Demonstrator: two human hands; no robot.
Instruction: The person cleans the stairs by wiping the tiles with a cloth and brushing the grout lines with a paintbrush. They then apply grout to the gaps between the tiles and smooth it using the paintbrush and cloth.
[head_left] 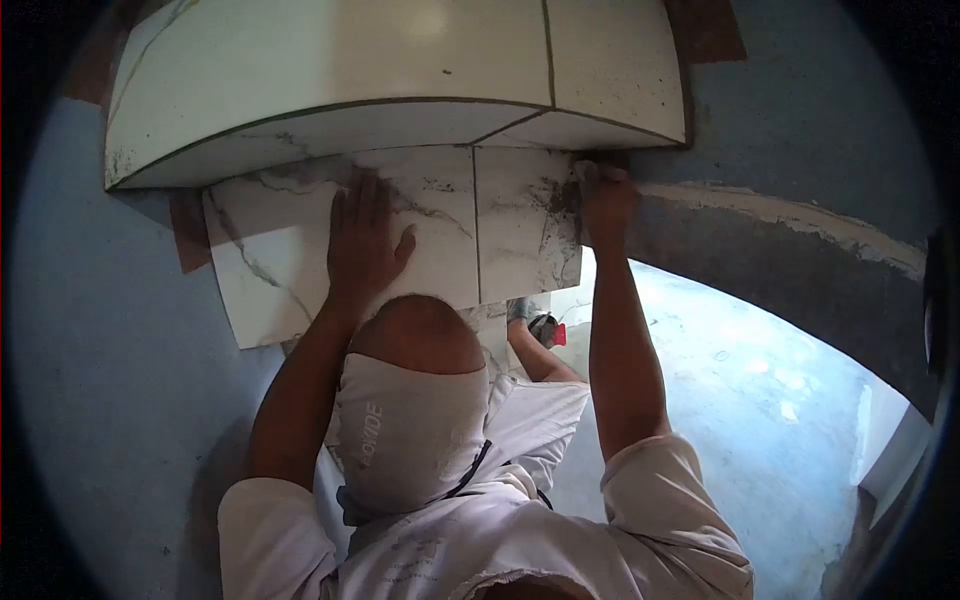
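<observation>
My left hand (365,228) lies flat on a white marble-patterned tile (285,240), fingers together and thumb out to the side. My right hand (606,200) is closed at the far right end of the adjoining narrower tile (520,220). Something small and pale shows at its fingertips, but I cannot make out what it is. Dark smudges of dirt mark the tile beside those fingers. A dark joint line runs between the two tiles. Behind them rises a pale tiled riser (370,128) with a curved upper edge.
Above the riser is a cream tiled step (400,50). To the right curves a grey band (740,235) with a rough, chipped pale strip (780,212). Blue-grey wall (130,330) stands at the left. My bent knee (420,330) and foot (520,312) are below the tiles.
</observation>
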